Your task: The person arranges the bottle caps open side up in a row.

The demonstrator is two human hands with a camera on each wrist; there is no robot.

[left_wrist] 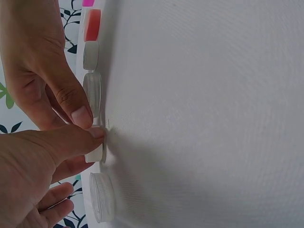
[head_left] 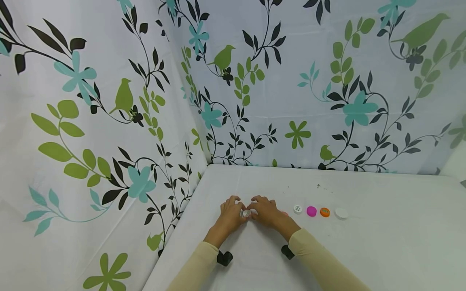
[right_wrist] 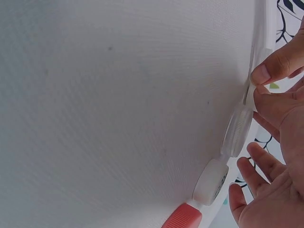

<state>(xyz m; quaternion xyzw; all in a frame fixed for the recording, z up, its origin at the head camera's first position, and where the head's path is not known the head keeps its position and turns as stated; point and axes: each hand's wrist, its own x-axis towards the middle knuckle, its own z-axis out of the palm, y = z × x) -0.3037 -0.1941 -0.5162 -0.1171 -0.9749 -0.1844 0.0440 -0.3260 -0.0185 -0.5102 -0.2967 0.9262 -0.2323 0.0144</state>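
Both hands meet over a small white cap (left_wrist: 96, 153) in a row of bottle caps on the white table. My left hand (head_left: 231, 215) pinches this cap, its thumb on the near side and a finger behind. From the other side, my right hand (head_left: 265, 211) has its thumb and a finger at the same cap, thumb tips close together. Its other fingers are loosely bent. A clear ribbed cap (right_wrist: 237, 130) stands beside the right thumb. Another clear cap (left_wrist: 102, 197) lies on the left hand's side. In the head view, the fingers largely hide the pinched cap.
Rightward along the row come a red cap (right_wrist: 184, 217), partly hidden by the right wrist in the head view, a printed white cap (head_left: 297, 209), a magenta cap (head_left: 311, 211), an orange cap (head_left: 325, 212) and a larger white cap (head_left: 341, 214). Patterned curtains (head_left: 233, 121) hang behind and left.
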